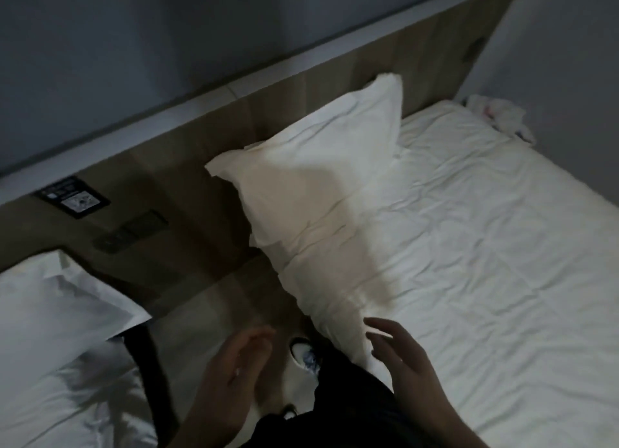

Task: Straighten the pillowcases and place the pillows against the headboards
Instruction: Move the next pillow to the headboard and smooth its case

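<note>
White pillow (318, 166) leans against the wooden headboard (385, 62) at centre frame. Below it, left hand (234, 370) and right hand (405, 357) hover with fingers spread, holding nothing.

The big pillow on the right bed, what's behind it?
Behind the big pillow stands the wooden headboard; it leans against that. The part of the board right behind it is covered, so that part can't be seen.

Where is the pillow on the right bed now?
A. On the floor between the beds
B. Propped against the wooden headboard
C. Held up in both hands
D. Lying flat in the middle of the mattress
B: the pillow leans on the wooden headboard, while the left hand and the right hand are open and hold nothing.
</note>
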Motion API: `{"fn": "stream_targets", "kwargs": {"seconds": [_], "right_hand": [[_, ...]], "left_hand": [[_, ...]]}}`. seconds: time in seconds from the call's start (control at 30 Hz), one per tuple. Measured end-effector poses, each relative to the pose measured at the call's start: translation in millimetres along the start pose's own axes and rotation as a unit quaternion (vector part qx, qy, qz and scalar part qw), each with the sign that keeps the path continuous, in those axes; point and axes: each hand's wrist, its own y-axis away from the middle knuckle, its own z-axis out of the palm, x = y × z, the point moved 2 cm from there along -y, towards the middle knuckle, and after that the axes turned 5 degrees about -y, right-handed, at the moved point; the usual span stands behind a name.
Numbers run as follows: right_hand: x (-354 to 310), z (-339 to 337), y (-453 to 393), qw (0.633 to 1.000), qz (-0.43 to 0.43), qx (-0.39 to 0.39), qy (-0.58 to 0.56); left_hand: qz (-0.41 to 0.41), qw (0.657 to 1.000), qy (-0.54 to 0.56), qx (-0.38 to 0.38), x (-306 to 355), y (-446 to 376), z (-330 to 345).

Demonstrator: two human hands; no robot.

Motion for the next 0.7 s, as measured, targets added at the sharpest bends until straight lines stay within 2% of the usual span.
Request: {"fn": "stream_targets", "kwargs": {"seconds": [0.2, 0.33, 0.5, 0.7], "right_hand": [[40.2, -6.1, 96.9, 0.996, 0.001, 0.080, -0.044], [72.5, -11.8, 162.6, 0.992, 0.021, 0.108, -0.056], [105.6, -36.2, 235.8, 0.976, 0.024, 0.191, -0.100], [159.4, -80.9, 323.9, 0.964, 0.022, 0.236, -0.122]], "left_hand": [[0.006, 0.992, -0.036, -0.122, -25.3, 39.0, 5.0], [0.034, 0.983, -0.067, -0.167, -31.6, 81.8, 19.5], [0.083, 0.969, -0.085, -0.217, -19.7, 133.5, 52.8], [0.146, 0.954, -0.086, -0.246, -9.7, 200.7, 101.7]]}}
